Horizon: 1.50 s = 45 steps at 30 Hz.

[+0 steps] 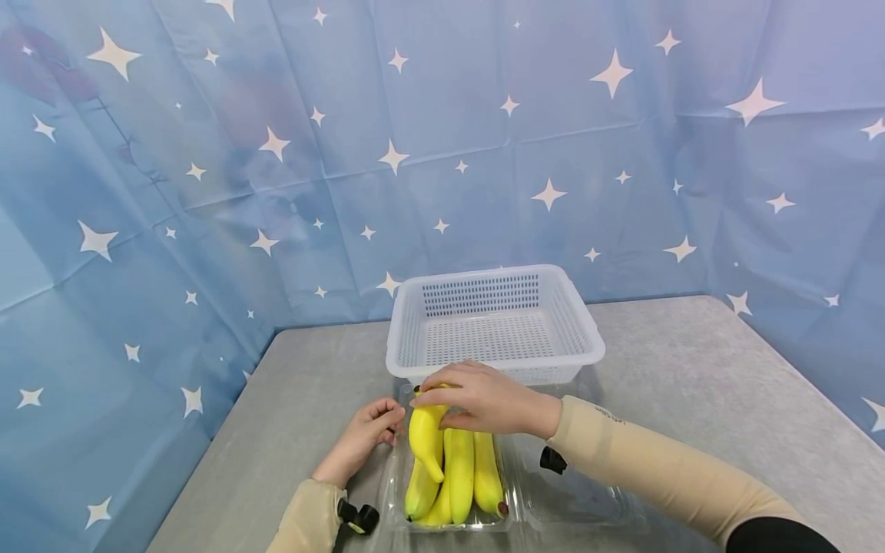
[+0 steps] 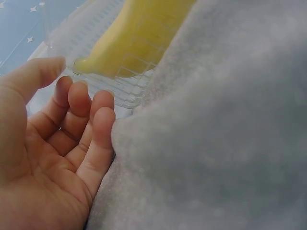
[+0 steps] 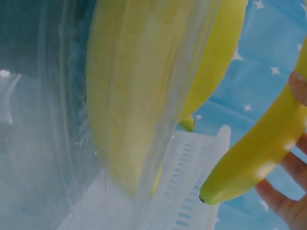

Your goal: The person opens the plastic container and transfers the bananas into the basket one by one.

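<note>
In the head view my right hand (image 1: 484,399) grips a yellow banana (image 1: 425,438), fingers and thumb at its upper end, over a clear plastic box (image 1: 512,511). Several more bananas (image 1: 462,476) lie lengthwise in that box. The right wrist view shows the held banana (image 3: 259,153) tilted, its dark tip pointing down and left. My left hand (image 1: 366,434) is by the box's left side with loosely curled fingers and nothing in them. In the left wrist view its fingertips are close to the box's ribbed wall (image 2: 134,91); whether they touch it I cannot tell.
A white perforated basket (image 1: 484,338) stands just behind the box. The clear lid (image 1: 581,503) lies spread open on the right, under my right forearm. Grey tabletop (image 1: 691,399) extends to both sides, and a blue star-patterned curtain (image 1: 470,200) hangs behind.
</note>
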Available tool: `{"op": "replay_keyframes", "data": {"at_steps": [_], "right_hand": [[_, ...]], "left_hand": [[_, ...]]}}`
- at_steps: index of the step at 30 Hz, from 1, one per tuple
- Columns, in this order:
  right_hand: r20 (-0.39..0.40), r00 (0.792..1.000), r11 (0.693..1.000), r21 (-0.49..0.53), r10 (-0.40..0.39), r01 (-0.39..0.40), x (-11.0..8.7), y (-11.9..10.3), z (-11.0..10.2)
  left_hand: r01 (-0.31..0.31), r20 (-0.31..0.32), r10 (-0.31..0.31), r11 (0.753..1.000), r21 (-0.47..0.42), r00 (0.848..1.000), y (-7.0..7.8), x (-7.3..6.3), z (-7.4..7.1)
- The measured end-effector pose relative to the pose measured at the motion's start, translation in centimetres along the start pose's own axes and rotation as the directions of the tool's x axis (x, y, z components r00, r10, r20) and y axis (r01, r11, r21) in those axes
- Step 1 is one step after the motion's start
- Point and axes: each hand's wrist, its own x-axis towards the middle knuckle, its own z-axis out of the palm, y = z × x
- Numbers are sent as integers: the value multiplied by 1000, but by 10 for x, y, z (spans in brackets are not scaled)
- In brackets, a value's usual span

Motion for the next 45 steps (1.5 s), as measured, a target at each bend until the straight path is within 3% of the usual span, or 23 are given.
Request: {"op": "replay_keyframes", "data": {"at_steps": [22, 45], "right_hand": [[-42, 998, 998, -41, -46, 44, 2, 4, -14], [-91, 996, 997, -76, -25, 18, 8, 11, -35]], "left_hand": [[-19, 18, 19, 1000, 0, 1000, 1, -3, -1], [-8, 15, 8, 1000, 0, 1000, 1, -2, 0]]}}
